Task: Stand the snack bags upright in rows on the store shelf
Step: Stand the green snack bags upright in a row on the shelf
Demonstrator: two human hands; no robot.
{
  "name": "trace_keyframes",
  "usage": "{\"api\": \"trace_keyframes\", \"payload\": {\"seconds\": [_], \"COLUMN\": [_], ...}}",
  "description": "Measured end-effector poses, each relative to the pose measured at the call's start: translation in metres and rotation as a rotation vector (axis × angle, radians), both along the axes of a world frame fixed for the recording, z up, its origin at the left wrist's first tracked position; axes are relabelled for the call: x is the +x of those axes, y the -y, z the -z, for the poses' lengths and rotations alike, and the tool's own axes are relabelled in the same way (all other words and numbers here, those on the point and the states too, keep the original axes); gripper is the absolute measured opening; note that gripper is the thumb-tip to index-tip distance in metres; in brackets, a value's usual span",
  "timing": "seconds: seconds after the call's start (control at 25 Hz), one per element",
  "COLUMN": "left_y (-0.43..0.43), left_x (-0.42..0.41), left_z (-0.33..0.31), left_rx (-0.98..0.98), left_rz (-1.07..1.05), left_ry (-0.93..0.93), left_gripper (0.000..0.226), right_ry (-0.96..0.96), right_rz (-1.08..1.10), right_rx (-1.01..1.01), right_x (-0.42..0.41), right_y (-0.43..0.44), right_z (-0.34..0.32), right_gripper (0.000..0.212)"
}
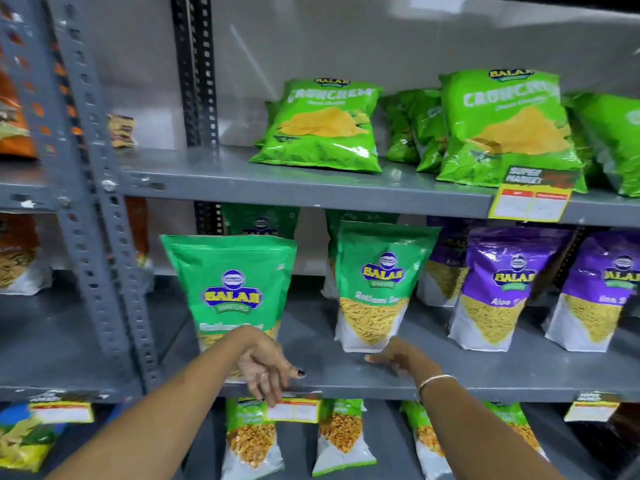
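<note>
Green-and-white Balaji snack pouch with yellow sev showing through its clear lower half (228, 292): standing at the left end of the grey metal middle shelf (502, 372), long axis near vertical, top leaning slightly left, base close to the shelf's front lip. Directly behind and above the left grip (266, 368), which hangs in front of the pouch's lower edge with fingers spread and pointing down, holding nothing; touching the pouch or just clear of it, cannot tell.

Second green Balaji pouch of the same kind (375, 289): upright, further right and a little deeper on the same shelf, with bare shelf between the two. Just above and slightly left of the right grip (401, 358), open too, palm down, fingertips extended leftward at the pouch's base, empty. Gold bangle (434, 381) on that wrist.

Nearer by hand: left pouch to the left grip, right pouch to the right grip, each roughly straight ahead and upward. More green pouches behind both; purple Balaji pouches (502, 289) continuing the row to the right.

Judged from this: front row half formed, likely next a small nudge or squaring of either pouch, gripped low at the sides to keep the tall axis from tipping.
</note>
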State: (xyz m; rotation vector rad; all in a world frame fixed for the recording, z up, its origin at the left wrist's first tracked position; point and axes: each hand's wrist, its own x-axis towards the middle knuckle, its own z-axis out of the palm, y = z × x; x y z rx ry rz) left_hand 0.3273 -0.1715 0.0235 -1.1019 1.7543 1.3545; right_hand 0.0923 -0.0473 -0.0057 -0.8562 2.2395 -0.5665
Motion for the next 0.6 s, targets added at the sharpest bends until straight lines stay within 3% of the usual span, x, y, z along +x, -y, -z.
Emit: {"api": "trace_keyframes", "payload": {"seconds": [0.08,0.12,0.2,0.28,0.4,0.6], "left_y": [-0.005,-0.007,-0.006,-0.008,-0.013,-0.027], "left_x": [-0.052,-0.078,-0.120,-0.143,-0.157,-0.151], "left_z": [0.015,0.023,0.035,0.043,0.053,0.053], "left_rx": [-0.200,-0.302,-0.435,-0.463,-0.482,-0.529], "left_rz": [-0.173,-0.279,-0.496,-0.631,-0.722,-0.748], "left_ry": [-0.287,-0.421,-0.614,-0.732,-0.797,-0.750], "left_gripper": [0.032,0.047,0.080,0.072,0.058,0.063], "right_ry": [-0.034,0.007,0.160,0.302,0.444,0.468], "right_rz": [0.047,0.066,0.037,-0.006,-0.191,-0.141], "right_rx": [-0.051,-0.134,-0.319,-0.416,-0.540,-0.653], "right_x": [-0.040,-0.055,-0.080,-0.096,-0.101,-0.090], "right_y": [-0.005,-0.005,0.002,0.011,0.020,0.013], "right_z": [0.009,0.012,0.021,0.029,0.037,0.044], "right_gripper": [0.080,0.101,0.119,0.106,0.067,0.070]}}
